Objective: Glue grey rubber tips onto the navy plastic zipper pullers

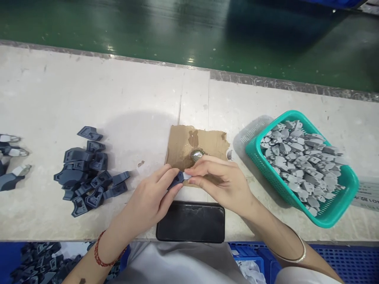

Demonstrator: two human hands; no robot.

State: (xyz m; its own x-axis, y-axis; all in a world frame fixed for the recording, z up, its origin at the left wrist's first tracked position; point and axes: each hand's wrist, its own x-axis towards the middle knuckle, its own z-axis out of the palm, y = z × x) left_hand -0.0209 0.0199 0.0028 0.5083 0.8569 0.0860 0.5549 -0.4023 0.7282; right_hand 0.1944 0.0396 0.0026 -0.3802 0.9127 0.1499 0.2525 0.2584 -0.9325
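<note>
Two small parts are mostly hidden by my own fingers: of the dark piece (177,180) I see little more than its rounded upper end, and of the pale piece (186,176) just a short stub. They meet end to end, but whether one sits inside the other I cannot tell. My left hand (152,193) has its grip closed, thumb and fingers clamped on the dark piece; my right hand (225,181) pinches the pale piece between thumb and forefinger, the tips apart only by its thickness. Both parts are over the near side of the torn cardboard (177,146), around the middle of the table's (142,94) near half. My hands cover some of that cardboard — a shiny blob (197,155) shows just beyond my right fingers, its makeup unclear.

Between my forearms, by the near edge, lies a phone (191,223), screen dark. Toward the left edge is a heap of dark parts (77,169), and farther left some dark-and-pale pieces (13,181) are cut off by the view. Near the right edge stands a green basket (266,173) of pale parts (304,165), a few blurred; it partly hides a printed sheet (367,193). Below the near edge, blue crates (250,256) are only partly visible.
</note>
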